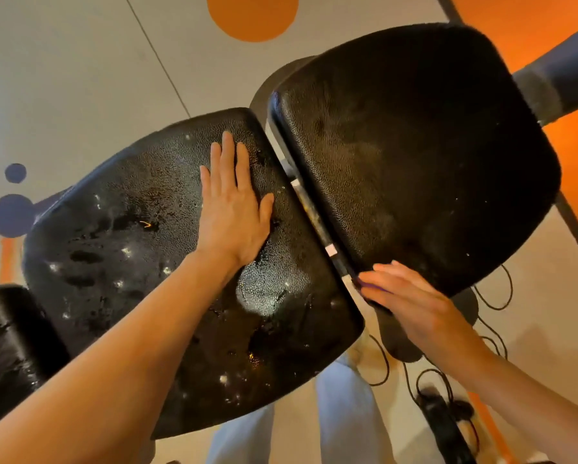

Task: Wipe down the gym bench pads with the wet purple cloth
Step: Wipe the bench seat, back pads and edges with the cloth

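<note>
Left hand [235,209] flat, fingers spread, palm pressed on the wet middle pad [167,279], holding nothing. Right hand [411,303] blurred at the near edge of the right pad [414,155], by the gap between pads; purple cloth [364,285] just shows beneath its fingers, apparently held there. Three black pads counted, third pad [6,346] at far left. One cloth.
</note>
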`<move>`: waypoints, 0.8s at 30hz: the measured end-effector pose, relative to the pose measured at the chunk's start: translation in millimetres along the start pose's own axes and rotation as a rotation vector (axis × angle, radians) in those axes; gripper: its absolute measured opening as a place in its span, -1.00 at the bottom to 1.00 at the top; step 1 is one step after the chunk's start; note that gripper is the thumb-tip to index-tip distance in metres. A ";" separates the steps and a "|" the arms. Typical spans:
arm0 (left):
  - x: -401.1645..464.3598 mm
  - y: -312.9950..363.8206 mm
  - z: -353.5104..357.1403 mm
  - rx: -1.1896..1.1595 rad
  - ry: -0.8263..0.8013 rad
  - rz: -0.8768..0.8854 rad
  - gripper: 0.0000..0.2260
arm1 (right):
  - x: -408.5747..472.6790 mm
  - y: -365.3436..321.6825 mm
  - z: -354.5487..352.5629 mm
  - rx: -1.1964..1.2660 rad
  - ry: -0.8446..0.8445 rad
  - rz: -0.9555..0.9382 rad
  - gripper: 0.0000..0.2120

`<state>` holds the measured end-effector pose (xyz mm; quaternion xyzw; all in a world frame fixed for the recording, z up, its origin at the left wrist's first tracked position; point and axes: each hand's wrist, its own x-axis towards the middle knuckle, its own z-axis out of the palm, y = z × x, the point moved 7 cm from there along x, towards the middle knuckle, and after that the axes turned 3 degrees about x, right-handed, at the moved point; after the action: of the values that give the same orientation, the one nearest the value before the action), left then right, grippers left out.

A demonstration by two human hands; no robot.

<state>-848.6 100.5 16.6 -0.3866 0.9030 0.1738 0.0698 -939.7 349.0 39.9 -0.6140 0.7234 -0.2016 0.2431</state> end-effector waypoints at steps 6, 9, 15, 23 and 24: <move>-1.3 -0.6 -5.3 -0.035 0.008 0.037 -0.30 | -19.8 -13.9 -8.2 0.000 0.184 0.110 -0.67; -12.0 1.5 -13.4 -0.092 0.068 0.070 -0.30 | -22.6 -7.9 -25.9 0.048 0.425 0.261 -0.69; -68.6 45.8 12.8 -0.102 0.010 0.198 -0.28 | -45.2 5.3 -14.0 0.028 0.688 0.432 -0.61; -92.9 47.6 48.4 -0.080 -0.045 0.144 -0.26 | -28.0 112.3 -63.5 0.064 0.664 0.517 -0.70; -92.2 47.7 50.4 -0.085 -0.041 0.145 -0.25 | -25.5 145.2 -86.2 0.088 0.763 0.639 -0.71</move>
<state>-819.7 211.7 6.2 -0.3192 0.9188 0.2245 0.0593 -1102.9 397.4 25.9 -0.2333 0.9035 -0.3576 0.0365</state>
